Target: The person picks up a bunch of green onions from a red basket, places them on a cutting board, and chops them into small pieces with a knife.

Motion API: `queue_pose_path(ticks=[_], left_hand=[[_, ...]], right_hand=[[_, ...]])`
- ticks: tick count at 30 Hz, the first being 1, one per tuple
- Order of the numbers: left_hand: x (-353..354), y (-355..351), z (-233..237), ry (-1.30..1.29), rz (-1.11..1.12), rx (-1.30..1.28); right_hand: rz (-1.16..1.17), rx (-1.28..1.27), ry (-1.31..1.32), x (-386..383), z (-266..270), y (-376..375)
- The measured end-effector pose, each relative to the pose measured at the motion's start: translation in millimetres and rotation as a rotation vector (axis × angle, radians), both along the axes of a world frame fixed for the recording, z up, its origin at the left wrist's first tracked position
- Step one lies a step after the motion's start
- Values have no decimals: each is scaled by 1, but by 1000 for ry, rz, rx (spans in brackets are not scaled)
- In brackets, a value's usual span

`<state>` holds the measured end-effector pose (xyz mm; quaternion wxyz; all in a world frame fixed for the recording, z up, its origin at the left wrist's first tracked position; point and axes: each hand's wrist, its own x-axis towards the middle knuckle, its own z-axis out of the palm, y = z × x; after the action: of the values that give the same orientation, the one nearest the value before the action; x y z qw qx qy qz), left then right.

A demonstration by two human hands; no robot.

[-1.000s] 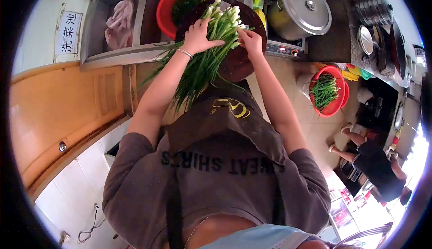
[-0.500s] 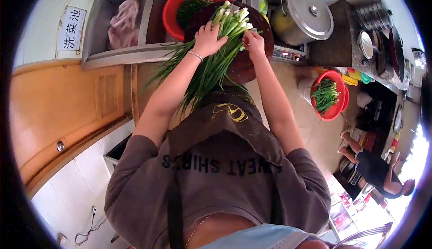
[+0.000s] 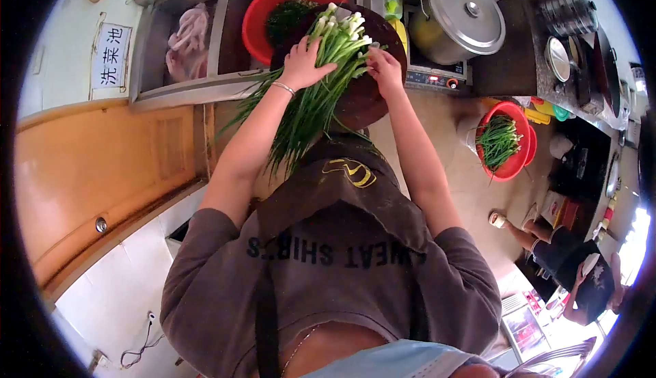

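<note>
A bunch of spring onions [image 3: 326,70] lies slanted across a round dark chopping board [image 3: 369,101], white bulbs at the far end, green leaves hanging over the near edge. My left hand [image 3: 304,67] grips the bunch from its left side, thumb stretched across the stalks. Just right of the bulbs, my right hand [image 3: 386,72] is closed in a pinch. A small pale bit shows at its fingertips, too small to name. Behind the board a red basin [image 3: 256,26] contains finely cut greens [image 3: 290,19].
Raw pale meat [image 3: 188,43] lies in the left sink. A lidded steel pot [image 3: 468,19] stands on a cooker at the right. Farther right, a red basin [image 3: 514,166] holds more spring onions [image 3: 499,140]. Another person [image 3: 577,268] is at the far right.
My right hand has turned slightly and its fingertips sit a little farther from the bulbs. My left hand keeps its hold. The other person has shifted position, legs farther apart.
</note>
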<state>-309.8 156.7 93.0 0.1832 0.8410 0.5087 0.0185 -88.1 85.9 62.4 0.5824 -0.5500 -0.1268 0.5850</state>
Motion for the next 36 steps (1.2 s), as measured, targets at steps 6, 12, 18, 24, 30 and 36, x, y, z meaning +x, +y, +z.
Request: queue_pose_path(ticks=[6,12,18,24,30,36], left_hand=[[-2,4,-6,-56,-14,32],[-9,19,-9,-253,-21,-112],[-12,27,2,-472,-4,-301],[-13,36,15,-496,131,-513],[-6,31,48,-429,257,-634],[-8,30,42,-531,320,-540]], right_hand=[[82,72,-164,-8,-2,22],[-3,34,-202,24,-11,4],[-117,36,-53,53,-6,-43],[-77,145,53,80,-2,-87],[-421,-51,-22,142,-49,-160],[-760,22,-152,131,-56,-175]])
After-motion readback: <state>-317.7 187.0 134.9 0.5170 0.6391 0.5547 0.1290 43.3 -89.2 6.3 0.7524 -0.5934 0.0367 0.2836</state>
